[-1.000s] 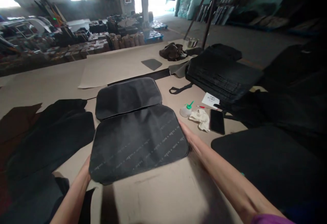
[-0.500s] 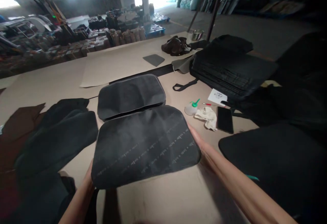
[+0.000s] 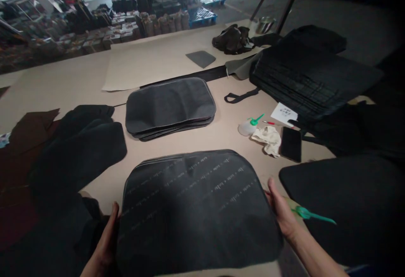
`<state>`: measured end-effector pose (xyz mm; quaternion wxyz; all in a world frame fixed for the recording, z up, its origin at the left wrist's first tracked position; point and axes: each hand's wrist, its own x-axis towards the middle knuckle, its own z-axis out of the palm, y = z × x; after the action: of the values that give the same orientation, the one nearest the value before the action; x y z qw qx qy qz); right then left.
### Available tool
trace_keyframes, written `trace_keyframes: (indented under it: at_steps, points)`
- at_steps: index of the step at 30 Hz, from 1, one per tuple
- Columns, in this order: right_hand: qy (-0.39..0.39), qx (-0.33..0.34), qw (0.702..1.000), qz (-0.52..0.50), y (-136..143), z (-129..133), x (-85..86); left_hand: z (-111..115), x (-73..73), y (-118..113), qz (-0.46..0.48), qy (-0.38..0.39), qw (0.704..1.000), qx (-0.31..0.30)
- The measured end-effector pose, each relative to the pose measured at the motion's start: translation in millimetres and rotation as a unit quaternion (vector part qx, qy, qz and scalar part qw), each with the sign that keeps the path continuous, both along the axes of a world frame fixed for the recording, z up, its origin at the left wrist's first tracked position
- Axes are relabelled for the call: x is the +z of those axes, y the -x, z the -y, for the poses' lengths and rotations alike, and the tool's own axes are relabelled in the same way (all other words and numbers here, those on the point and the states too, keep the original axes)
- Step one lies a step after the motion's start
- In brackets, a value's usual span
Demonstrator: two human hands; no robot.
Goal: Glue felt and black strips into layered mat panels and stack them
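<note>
A stack of black rounded panels (image 3: pixel 196 218), with rows of pale printed lettering across the top one, is low in front of me. At its left edge is my left hand (image 3: pixel 109 230), thumb up and the other fingers hidden by the panels. My right hand (image 3: pixel 280 211) grips the opposite edge, its thumb raised beside the rim. Beyond them, a second pile of plain black panels (image 3: pixel 171 104) lies on the paper-covered table (image 3: pixel 228 129). A green-nozzled bottle (image 3: pixel 305 213) is partly visible just right of my right hand.
To the right lie a clear bottle with a green spout (image 3: pixel 248 128), a white cloth (image 3: pixel 268 139), a dark phone (image 3: pixel 291 144) and a white note (image 3: pixel 284 114). A tall stack of black pieces (image 3: pixel 310 70) stands behind them. Black material (image 3: pixel 85 146) is heaped at left.
Both hands have brought the printed panels toward me, away from the plain pile, so a gap of table now shows between them. My view has tilted downward.
</note>
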<state>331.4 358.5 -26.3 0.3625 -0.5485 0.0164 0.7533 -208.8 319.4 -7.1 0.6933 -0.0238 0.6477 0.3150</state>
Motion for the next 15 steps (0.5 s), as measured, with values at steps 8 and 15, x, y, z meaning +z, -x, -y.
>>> trace_keyframes:
  at_steps: [8, 15]
  points:
    - [-0.053, 0.087, 0.994, 0.042, -2.5, -4.7, 7.8, 13.5, 14.4, 9.4, -0.055, -0.089, 0.994, -0.020]
    - [-0.096, 0.096, 0.987, 0.091, 9.1, -7.2, 9.8, -7.7, 17.9, -13.5, -0.050, -0.085, 0.995, -0.033]
